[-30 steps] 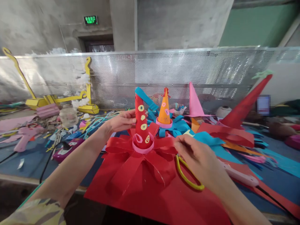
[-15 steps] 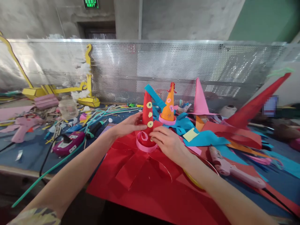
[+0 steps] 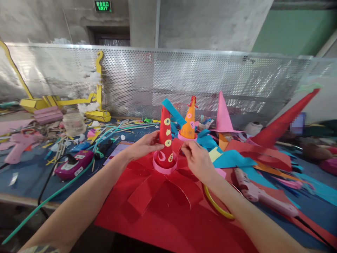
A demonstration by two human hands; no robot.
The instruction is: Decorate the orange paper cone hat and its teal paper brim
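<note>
A narrow red paper cone stands upright with yellow patterned stickers on it and a pink paper ring round its base. Red paper strips fan out from the ring over a large red sheet. My left hand grips the cone's left side, thumb in front and fingers partly hidden behind. Just right of the cone, my right hand is closed, fingertips pinched on a red paper strip. A blue paper strip runs from the cone's top toward an orange cone.
On the right lie a pink glue gun, a yellow ring, blue paper strips and a long red cone. A pink cone stands behind. Leftward are a purple device, another pink glue gun and scattered scraps.
My right hand has moved off the cone's lower right side to the red strip beside it. The cone has turned slightly, showing another sticker near its base. My left hand stays on it.
</note>
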